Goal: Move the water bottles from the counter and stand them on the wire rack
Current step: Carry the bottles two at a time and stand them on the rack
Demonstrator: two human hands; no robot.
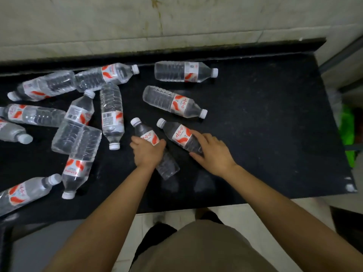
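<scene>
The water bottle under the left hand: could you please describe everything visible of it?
The clear plastic water bottle has a white screw cap, a white label with red swirls and a ribbed lower body. It lies on its side on the black counter, cap pointing away from the person. The left hand grips its middle.

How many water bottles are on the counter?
12 water bottles lying on the counter: one in the grip of the left hand, one in the right hand, two farther back, eight piled at left. More may be off-frame.
</scene>
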